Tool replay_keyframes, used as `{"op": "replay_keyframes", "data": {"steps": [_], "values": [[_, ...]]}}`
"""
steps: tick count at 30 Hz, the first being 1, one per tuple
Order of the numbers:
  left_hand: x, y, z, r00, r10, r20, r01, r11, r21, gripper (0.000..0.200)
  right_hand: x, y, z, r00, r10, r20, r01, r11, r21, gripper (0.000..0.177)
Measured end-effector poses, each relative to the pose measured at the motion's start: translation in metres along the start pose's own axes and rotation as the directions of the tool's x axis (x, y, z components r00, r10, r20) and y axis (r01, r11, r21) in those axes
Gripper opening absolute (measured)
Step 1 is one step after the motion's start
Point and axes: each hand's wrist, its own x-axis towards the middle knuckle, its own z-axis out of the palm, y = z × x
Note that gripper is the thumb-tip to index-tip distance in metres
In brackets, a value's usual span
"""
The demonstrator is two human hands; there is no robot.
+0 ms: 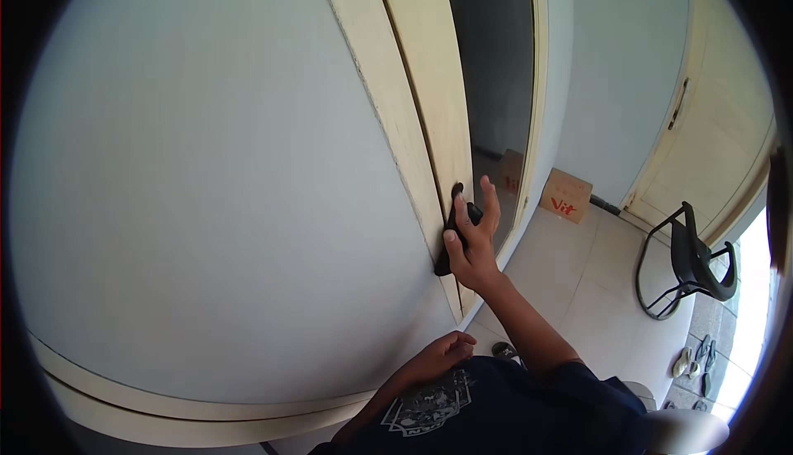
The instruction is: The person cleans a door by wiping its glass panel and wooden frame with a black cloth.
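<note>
My right hand (pixel 473 244) reaches up to a black door handle (pixel 444 263) on the edge of a cream door (pixel 429 67). The thumb and a finger press around the dark handle, while another finger points upward, apart from it. Part of the handle is hidden behind the hand. Above it a small round black fitting (pixel 458 188) sits on the door's edge. Down by my dark printed shirt (pixel 434 405), my left hand (pixel 443 354) is held with its fingers curled in, and nothing shows in it.
A pale wall (pixel 223 166) fills the left side. To the right stand a cardboard box (pixel 567 195) with red lettering, a black chair (pixel 690 257) and another cream door (pixel 719 108). Several sandals (pixel 706 352) lie near a bright opening. Pale tiles (pixel 595 290) cover the floor.
</note>
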Motion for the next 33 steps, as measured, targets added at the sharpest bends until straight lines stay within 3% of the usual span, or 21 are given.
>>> {"op": "replay_keyframes", "data": {"steps": [2, 7, 9, 11, 14, 18, 22, 25, 28, 33], "values": [[-0.009, 0.014, -0.001, 0.996, -0.093, -0.009, 0.093, 0.994, 0.064, 0.045, 0.041, -0.017, -0.013, 0.997, -0.023, -0.075, 0.022, 1.000, -0.010, 0.048], [-0.012, 0.026, 0.000, 0.992, -0.128, -0.013, 0.128, 0.988, 0.088, 0.049, 0.143, -0.063, -0.045, 0.965, -0.137, -0.224, 0.126, 0.990, -0.062, 0.049], [-0.007, 0.013, -0.009, 0.996, -0.086, -0.019, 0.087, 0.991, 0.098, 0.048, 0.141, -0.066, -0.045, 0.963, -0.161, -0.217, 0.149, 0.986, -0.072, 0.051], [-0.038, 0.069, 0.010, 0.994, 0.010, -0.105, -0.005, 0.999, 0.051, 0.051, 0.115, -0.055, -0.037, 0.973, -0.150, -0.176, 0.143, 0.988, -0.053, 0.052], [-0.035, 0.065, 0.000, 0.993, 0.052, -0.102, -0.048, 0.998, 0.040, 0.052, 0.075, -0.061, -0.030, 0.995, -0.060, -0.083, 0.061, 0.998, 0.011, 0.046], [-0.019, 0.056, 0.002, 0.992, 0.045, -0.115, -0.042, 0.999, 0.027, 0.053, 0.165, -0.096, -0.071, 0.940, -0.301, -0.160, 0.294, 0.954, -0.063, 0.044], [-0.007, 0.073, 0.022, 0.989, 0.008, -0.147, -0.005, 1.000, 0.021, 0.051, 0.248, -0.132, -0.101, 0.902, -0.362, -0.236, 0.358, 0.932, -0.060, 0.044], [0.001, 0.067, 0.023, 0.983, 0.083, -0.165, -0.077, 0.996, 0.041, 0.053, 0.237, -0.129, -0.102, 0.892, -0.376, -0.252, 0.378, 0.925, -0.041, 0.045], [0.010, 0.047, 0.015, 0.969, 0.156, -0.192, -0.141, 0.986, 0.086, 0.056, 0.198, -0.119, -0.089, 0.898, -0.408, -0.163, 0.396, 0.913, -0.102, 0.043], [0.001, 0.073, 0.032, 0.975, 0.113, -0.193, -0.098, 0.992, 0.085, 0.058, 0.295, -0.176, -0.113, 0.802, -0.496, -0.334, 0.479, 0.867, -0.137, 0.040]]}}
